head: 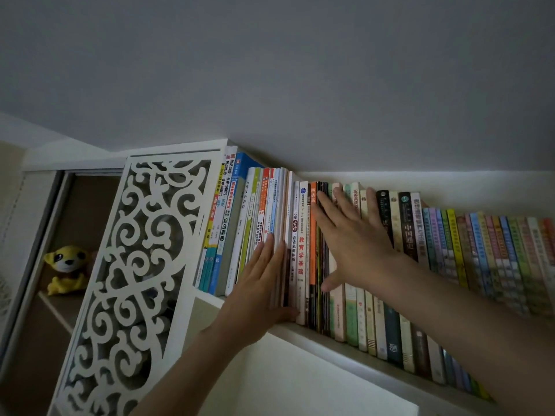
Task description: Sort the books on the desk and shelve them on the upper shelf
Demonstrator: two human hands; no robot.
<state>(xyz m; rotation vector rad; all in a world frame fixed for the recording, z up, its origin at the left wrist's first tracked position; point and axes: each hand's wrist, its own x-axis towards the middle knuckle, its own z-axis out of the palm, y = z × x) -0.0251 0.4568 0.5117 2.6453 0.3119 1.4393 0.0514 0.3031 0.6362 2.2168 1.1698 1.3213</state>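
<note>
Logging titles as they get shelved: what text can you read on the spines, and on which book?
"教育学基础": white spine between the two hands.
"中国通史": dark spine right of the right hand.
"综合素质": white spine near the shelf's left end.
Pastel spines at far right: too blurred.

Right books [510,259] blurred (titles unreadable)

— What's the room like?
— Dim. A plain grey wall [300,70] fills the upper view.
— Any furniture?
— A white carved panel [141,250] stands left; behind it, a brown cupboard [87,211] holds a yellow plush toy [64,270].
</note>
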